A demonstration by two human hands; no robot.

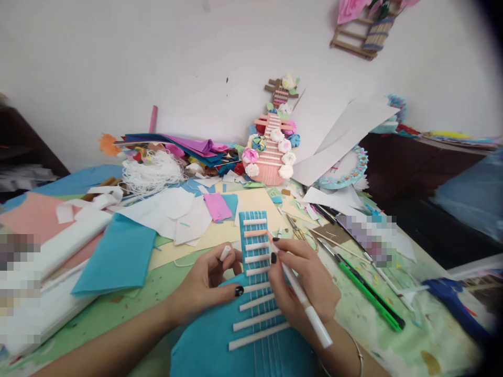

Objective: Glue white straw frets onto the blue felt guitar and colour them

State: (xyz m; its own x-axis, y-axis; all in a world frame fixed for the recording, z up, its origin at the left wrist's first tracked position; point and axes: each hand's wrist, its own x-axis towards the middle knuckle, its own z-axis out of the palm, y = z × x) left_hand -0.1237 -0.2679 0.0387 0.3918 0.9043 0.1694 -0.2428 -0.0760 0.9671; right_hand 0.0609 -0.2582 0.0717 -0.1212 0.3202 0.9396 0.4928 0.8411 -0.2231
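A blue craft guitar point(208, 340) with white crossbars and thin string lines lies tilted in front of me. My left hand point(204, 280) steadies its neck, the thumb lying along the edge and the fingers curled beside it. Tucked between those fingers is a small white tube that looks like a marker cap point(225, 253). My right hand point(310, 280) grips a white marker point(318, 327) like a pen. The marker's tip meets the right end of a peach-orange crossbar point(255, 233), second from the top; the other crossbars are white.
To the right lie a green utility knife point(371, 296), small scissors point(302, 233) and a blue glue gun point(451, 298). A finished pink craft guitar point(265, 170) leans on the wall. Paper scraps, white string point(151, 173) and folded blue paper point(118, 256) cover the left and back.
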